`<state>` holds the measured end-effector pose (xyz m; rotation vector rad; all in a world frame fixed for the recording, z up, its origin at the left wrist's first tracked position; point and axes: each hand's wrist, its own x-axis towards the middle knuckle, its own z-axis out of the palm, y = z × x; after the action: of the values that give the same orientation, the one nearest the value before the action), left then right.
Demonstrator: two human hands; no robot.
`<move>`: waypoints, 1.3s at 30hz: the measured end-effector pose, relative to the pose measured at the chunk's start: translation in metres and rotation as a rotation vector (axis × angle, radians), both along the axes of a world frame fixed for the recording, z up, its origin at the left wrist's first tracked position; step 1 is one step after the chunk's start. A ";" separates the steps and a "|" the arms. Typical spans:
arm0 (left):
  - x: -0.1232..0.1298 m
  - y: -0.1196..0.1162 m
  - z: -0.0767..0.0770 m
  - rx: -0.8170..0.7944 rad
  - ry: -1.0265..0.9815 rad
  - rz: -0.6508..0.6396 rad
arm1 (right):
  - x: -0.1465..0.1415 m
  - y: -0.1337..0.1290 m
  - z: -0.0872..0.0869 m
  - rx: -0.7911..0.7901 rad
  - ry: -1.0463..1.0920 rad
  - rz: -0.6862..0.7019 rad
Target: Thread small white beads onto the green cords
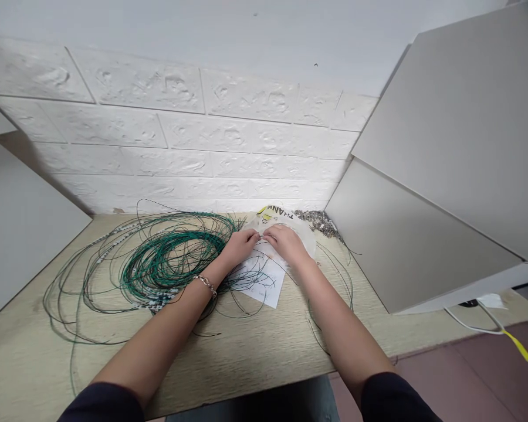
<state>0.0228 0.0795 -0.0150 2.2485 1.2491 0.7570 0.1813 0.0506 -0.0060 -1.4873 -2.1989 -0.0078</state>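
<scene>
My left hand (241, 246) and my right hand (282, 241) meet near the back of the table, fingertips almost touching. Each is closed in a pinch on a thin dark wire (261, 236) that shows between them. Left of my hands lies a big loose coil of green and black wires (176, 258), with white tags or sleeves on some strands. Under and behind my hands is a clear plastic bag (305, 231) with yellow and black print. A white paper with handwriting (268, 287) lies just below them, and wire ends cross it.
A pile of small metallic bits (319, 221) sits at the back right corner against the white brick-pattern wall (229, 140). Grey panels (405, 234) stand on both sides. Loose wires trail right of my forearm. A white cord with a yellow end (517, 346) hangs at the right edge.
</scene>
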 end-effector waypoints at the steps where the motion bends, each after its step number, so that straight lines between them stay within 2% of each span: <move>1: 0.000 0.000 0.000 0.003 -0.005 0.011 | 0.000 -0.001 0.001 0.000 -0.010 -0.012; 7: 0.000 -0.002 0.002 0.004 -0.011 0.030 | -0.001 -0.002 0.000 -0.022 -0.035 -0.079; 12: -0.001 -0.002 0.004 0.003 -0.050 0.034 | 0.003 0.000 0.001 -0.104 0.115 -0.070; 15: -0.001 -0.001 0.004 0.009 -0.069 0.070 | 0.006 0.001 0.001 -0.133 0.120 -0.073; 23: 0.000 -0.001 0.005 -0.010 -0.117 0.091 | 0.005 -0.001 -0.003 -0.133 0.242 -0.053; 34: 0.000 -0.001 0.003 0.016 -0.136 0.121 | 0.004 -0.003 0.000 -0.129 0.193 -0.107; 36: 0.000 -0.002 0.004 0.052 -0.122 0.115 | 0.003 -0.004 0.002 -0.123 0.180 -0.103; 39: 0.001 -0.006 0.005 0.211 -0.017 0.048 | 0.002 -0.005 0.005 -0.111 0.162 -0.091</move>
<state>0.0236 0.0735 -0.0096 2.3791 1.2711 0.9634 0.1832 0.0460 -0.0013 -1.5880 -2.0306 0.2010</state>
